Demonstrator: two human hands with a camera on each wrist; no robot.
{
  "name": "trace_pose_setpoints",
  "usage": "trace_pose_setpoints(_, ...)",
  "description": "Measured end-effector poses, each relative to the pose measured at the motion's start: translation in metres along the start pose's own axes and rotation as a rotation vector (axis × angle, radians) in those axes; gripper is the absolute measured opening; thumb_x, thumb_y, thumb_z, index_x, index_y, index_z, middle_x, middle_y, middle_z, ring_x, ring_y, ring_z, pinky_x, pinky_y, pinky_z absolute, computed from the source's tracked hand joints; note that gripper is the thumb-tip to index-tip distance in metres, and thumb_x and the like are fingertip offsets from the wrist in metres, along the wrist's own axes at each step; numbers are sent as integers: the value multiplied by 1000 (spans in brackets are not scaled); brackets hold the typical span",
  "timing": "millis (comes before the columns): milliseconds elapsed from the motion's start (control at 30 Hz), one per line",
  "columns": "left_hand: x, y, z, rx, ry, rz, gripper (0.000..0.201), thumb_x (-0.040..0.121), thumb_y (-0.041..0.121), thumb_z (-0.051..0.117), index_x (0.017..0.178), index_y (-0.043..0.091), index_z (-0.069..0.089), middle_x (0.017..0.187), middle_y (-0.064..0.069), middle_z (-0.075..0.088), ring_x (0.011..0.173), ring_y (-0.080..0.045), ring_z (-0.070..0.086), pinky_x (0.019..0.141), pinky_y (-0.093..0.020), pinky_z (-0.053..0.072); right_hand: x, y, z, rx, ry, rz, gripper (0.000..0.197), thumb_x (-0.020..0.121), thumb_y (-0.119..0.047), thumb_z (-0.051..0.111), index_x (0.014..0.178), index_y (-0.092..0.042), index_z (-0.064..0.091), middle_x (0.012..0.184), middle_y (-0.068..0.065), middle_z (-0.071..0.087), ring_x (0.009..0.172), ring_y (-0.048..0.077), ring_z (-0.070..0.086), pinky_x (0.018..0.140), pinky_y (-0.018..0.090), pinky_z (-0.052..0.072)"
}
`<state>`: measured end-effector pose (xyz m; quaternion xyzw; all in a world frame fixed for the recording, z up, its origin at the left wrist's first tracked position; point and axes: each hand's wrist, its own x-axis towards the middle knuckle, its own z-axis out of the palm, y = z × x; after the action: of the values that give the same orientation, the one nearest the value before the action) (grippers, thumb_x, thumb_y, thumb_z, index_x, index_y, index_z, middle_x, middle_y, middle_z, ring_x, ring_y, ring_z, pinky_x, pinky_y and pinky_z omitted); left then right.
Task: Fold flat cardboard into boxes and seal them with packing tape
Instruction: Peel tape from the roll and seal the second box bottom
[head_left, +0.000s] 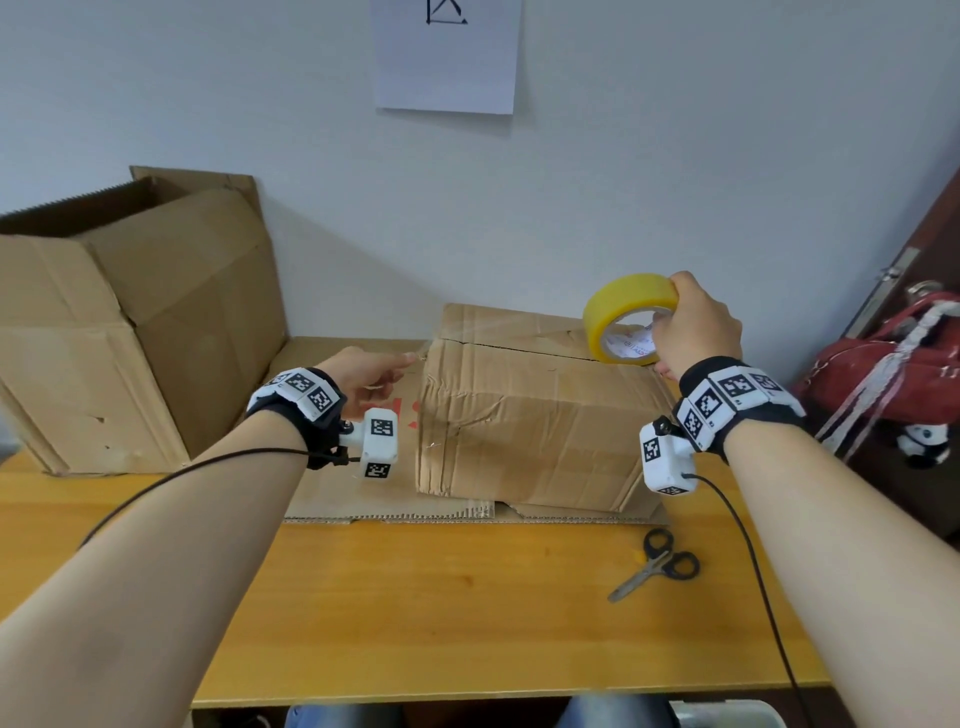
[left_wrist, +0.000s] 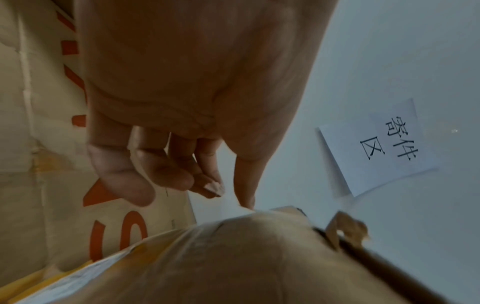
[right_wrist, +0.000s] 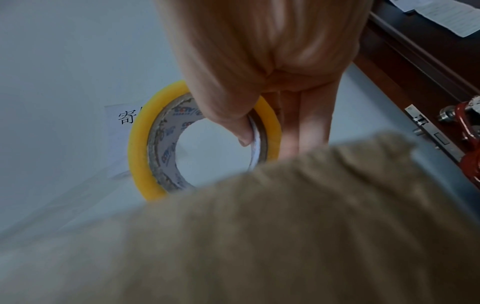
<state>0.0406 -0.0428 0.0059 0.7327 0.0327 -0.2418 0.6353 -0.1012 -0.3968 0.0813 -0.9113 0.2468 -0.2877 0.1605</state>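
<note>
Two cardboard boxes on the wooden table (head_left: 467, 597). One small closed box (head_left: 530, 421) at centre, creased, flaps folded shut with a seam running across the top, resting on one flat sheet of cardboard (head_left: 358, 499) bearing red print. One large open box (head_left: 130, 332) at the left against the wall, flaps raised.

One roll of yellow packing tape (head_left: 621, 312), held on edge above the right end of the small box's top, gripped by the right hand (head_left: 696, 327): thumb hooked inside the printed core, fingers wrapped over the outer rim, as seen from the right wrist. One clear strip of tape (head_left: 483, 325) faintly visible, stretched from the roll across the box top toward the left corner.

Left hand (head_left: 363, 376) at the upper left corner of the small box, fingertips (left_wrist: 245, 197) touching the box edge there, remaining fingers loosely curled; cannot tell whether pinching the tape end or only pressing it.

One pair of black-handled scissors (head_left: 657, 569) lying closed on the table, near the front right of the flat sheet, apart from both hands. One white paper sign (head_left: 447, 52) with black characters on the wall. One red bag (head_left: 883, 379) at the far right beside a door.
</note>
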Motion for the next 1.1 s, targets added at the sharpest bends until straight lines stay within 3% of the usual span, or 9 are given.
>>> trace_pose_setpoints(233, 1, -5, 11, 93, -85, -78, 35, 90, 33, 72, 60, 16, 67, 68, -1, 57, 66, -21, 47, 79, -36, 40, -2, -1, 2, -17, 4, -3, 13, 98, -20, 46, 108, -27, 42, 85, 13, 65, 69, 39, 67, 65, 50, 61)
trace_pose_setpoints(333, 3, -6, 8, 128, -99, -86, 24, 84, 36, 76, 79, 13, 70, 83, -5, 64, 78, -26, 55, 89, -40, 50, -3, -2, 2, -20, 0, -10, 15, 97, -19, 47, 110, -27, 44, 86, 13, 65, 71, 40, 67, 67, 50, 61)
trace_pose_setpoints(467, 22, -16, -2, 176, -117, -88, 64, 66, 50, 83, 112, 7, 71, 113, -7, 74, 95, -28, 65, 104, -53, 47, -6, -5, 2, -8, -2, -11, 15, 98, -20, 46, 111, -27, 44, 88, 14, 64, 74, 42, 66, 66, 51, 60)
trace_pose_setpoints(567, 20, -13, 2, 218, -94, -87, 65, 66, 52, 80, 117, 12, 70, 111, 0, 76, 107, -29, 71, 106, -55, 45, -8, -5, 2, 5, -2, -12, 15, 98, -20, 45, 111, -27, 45, 89, 14, 63, 75, 42, 66, 66, 52, 60)
trace_pose_setpoints(667, 0, -5, 11, 292, -54, -67, 62, 73, 63, 73, 115, 17, 70, 111, 6, 76, 96, -26, 75, 98, -50, 48, -9, -6, 0, 19, -8, -13, 17, 98, -18, 45, 114, -25, 46, 90, 15, 64, 77, 43, 66, 68, 52, 60)
trace_pose_setpoints(733, -15, -3, 17, 389, -54, -88, 62, 84, 72, 58, 118, 20, 66, 112, 10, 73, 97, -22, 74, 75, -39, 48, -9, -6, -2, 26, -8, -6, 19, 98, -18, 45, 116, -24, 47, 92, 16, 64, 79, 43, 66, 68, 53, 60)
trace_pose_setpoints(900, -30, 0, 27, 467, 26, -64, 43, 97, 53, 54, 115, 14, 63, 116, -1, 71, 98, -23, 71, 60, -31, 44, -10, -9, -3, 12, -3, -6, 19, 99, -16, 46, 116, -22, 48, 91, 16, 63, 79, 43, 64, 69, 52, 60)
trace_pose_setpoints(1033, -24, 18, 36, 238, 78, 51, 28, 98, 36, 56, 109, 11, 65, 123, -8, 65, 97, -25, 63, 83, -43, 56, -11, -12, -4, 22, -11, -5, 20, 98, -16, 47, 116, -23, 49, 91, 15, 64, 77, 42, 66, 68, 52, 60)
trace_pose_setpoints(1100, -29, 31, 43, 261, 88, 123, 30, 102, 39, 49, 110, 14, 63, 121, -4, 64, 98, -20, 60, 82, -42, 53, -12, -11, -5, 37, -17, -1, 19, 97, -17, 47, 115, -23, 49, 90, 15, 64, 77, 42, 66, 68, 52, 60)
